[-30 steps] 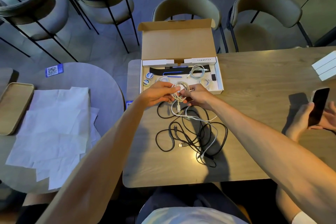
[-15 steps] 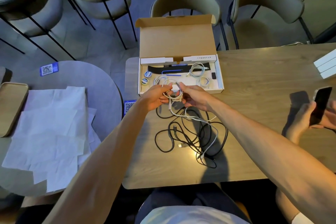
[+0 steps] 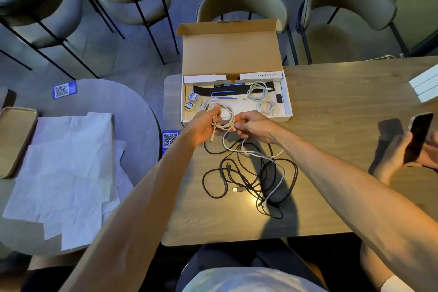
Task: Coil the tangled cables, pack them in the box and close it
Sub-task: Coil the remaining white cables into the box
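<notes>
White coil (image 3: 224, 118) between left hand (image 3: 201, 128), right hand (image 3: 257, 125); tail (image 3: 260, 156) runs nearward.

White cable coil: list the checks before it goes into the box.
1. Box lid up: ok.
2. Grip on the white cable coil: ok, left hand grips it, right hand pinches it.
3. Its tail wound in: not ok, it trails over the table through the black cables.
4. Bare floor in the box: ok, between the packed coils.
5. Black cables coiled: not ok, tangled.
</notes>
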